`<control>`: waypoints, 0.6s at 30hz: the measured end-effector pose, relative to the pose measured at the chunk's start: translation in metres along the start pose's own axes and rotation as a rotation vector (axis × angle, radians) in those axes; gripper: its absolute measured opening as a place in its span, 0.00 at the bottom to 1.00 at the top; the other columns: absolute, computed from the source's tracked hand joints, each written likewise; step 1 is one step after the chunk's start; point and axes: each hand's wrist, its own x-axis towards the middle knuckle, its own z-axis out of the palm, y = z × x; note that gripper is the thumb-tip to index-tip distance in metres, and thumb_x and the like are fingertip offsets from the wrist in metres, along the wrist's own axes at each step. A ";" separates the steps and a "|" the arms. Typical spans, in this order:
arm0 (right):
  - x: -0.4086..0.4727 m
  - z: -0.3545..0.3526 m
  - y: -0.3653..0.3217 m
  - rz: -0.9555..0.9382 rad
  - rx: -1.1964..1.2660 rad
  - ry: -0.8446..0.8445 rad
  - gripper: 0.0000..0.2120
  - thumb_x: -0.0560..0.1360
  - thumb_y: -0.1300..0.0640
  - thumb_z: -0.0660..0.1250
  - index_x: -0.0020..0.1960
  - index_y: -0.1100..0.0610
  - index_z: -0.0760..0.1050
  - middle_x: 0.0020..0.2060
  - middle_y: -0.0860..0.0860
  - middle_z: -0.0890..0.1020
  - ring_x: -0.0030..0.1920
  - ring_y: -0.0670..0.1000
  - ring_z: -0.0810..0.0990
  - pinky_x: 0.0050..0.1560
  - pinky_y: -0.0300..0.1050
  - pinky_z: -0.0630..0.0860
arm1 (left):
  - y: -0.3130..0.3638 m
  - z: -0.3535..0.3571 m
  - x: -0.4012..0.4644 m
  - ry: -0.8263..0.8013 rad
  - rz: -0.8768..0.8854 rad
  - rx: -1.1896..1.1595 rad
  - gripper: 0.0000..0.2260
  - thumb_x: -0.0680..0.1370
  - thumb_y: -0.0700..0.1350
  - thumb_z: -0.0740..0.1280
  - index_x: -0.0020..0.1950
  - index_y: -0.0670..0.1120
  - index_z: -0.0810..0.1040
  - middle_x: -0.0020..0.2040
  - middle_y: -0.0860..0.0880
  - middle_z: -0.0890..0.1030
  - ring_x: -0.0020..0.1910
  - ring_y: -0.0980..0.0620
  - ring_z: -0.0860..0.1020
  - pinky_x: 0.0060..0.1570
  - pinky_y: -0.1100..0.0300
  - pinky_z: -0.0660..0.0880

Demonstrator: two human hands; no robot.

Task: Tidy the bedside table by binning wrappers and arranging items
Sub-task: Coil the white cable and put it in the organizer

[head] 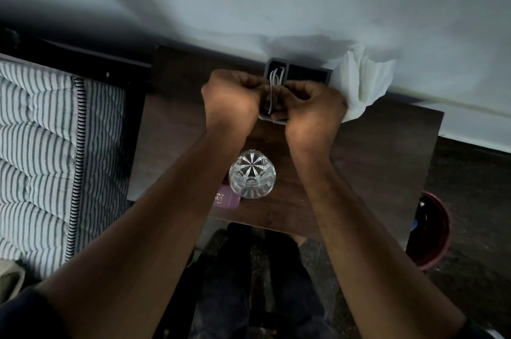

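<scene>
A dark wooden bedside table [387,150] stands against the wall. At its back sits a grey divided organiser tray [304,73]. A coiled white cable [275,81] lies in the tray's left compartment. My left hand [231,102] and my right hand [311,107] are both closed on the cable over the tray's front part, knuckles nearly touching. A cut-glass tumbler [252,177] stands upright nearer the front edge. A small pink container [225,197] lies beside it on the left, partly hidden by my left forearm.
White tissue paper [362,84] is bunched at the tray's right against the wall. A bed with a striped mattress [41,145] is on the left. A red bin [431,230] stands on the floor to the table's right. My legs are below the table's front edge.
</scene>
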 end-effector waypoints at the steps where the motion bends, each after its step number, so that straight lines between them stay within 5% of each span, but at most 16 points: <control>1: 0.000 -0.001 -0.001 -0.026 -0.023 -0.019 0.02 0.76 0.65 0.73 0.46 0.61 0.84 0.31 0.53 0.83 0.25 0.41 0.82 0.26 0.32 0.77 | -0.002 -0.001 0.002 -0.007 -0.003 -0.014 0.05 0.72 0.39 0.76 0.46 0.43 0.88 0.39 0.45 0.88 0.38 0.49 0.87 0.44 0.51 0.85; 7: 0.010 0.007 0.009 -0.108 -0.272 0.002 0.06 0.72 0.58 0.76 0.47 0.59 0.83 0.38 0.53 0.85 0.38 0.56 0.86 0.38 0.57 0.84 | -0.003 -0.002 0.004 -0.028 0.004 -0.059 0.05 0.72 0.36 0.75 0.44 0.45 0.87 0.39 0.44 0.87 0.39 0.49 0.87 0.45 0.51 0.85; 12: 0.012 0.005 0.008 -0.145 -0.398 -0.005 0.08 0.73 0.58 0.76 0.51 0.59 0.84 0.42 0.53 0.87 0.42 0.53 0.85 0.46 0.52 0.82 | -0.010 -0.004 0.002 -0.045 0.053 -0.056 0.07 0.71 0.38 0.76 0.48 0.43 0.87 0.41 0.44 0.88 0.41 0.50 0.87 0.46 0.52 0.85; 15: 0.007 -0.002 0.007 -0.096 -0.281 -0.005 0.09 0.73 0.60 0.75 0.53 0.60 0.83 0.40 0.54 0.86 0.36 0.54 0.85 0.37 0.54 0.84 | -0.012 -0.009 -0.001 -0.039 0.069 -0.074 0.06 0.71 0.38 0.75 0.47 0.44 0.87 0.40 0.45 0.88 0.40 0.50 0.87 0.47 0.52 0.85; 18: -0.019 -0.018 -0.001 -0.089 -0.227 0.012 0.04 0.75 0.63 0.74 0.50 0.60 0.83 0.33 0.53 0.84 0.25 0.48 0.80 0.26 0.39 0.76 | -0.017 -0.020 -0.006 -0.025 0.067 -0.121 0.06 0.71 0.38 0.75 0.46 0.46 0.87 0.38 0.46 0.87 0.39 0.50 0.87 0.48 0.50 0.85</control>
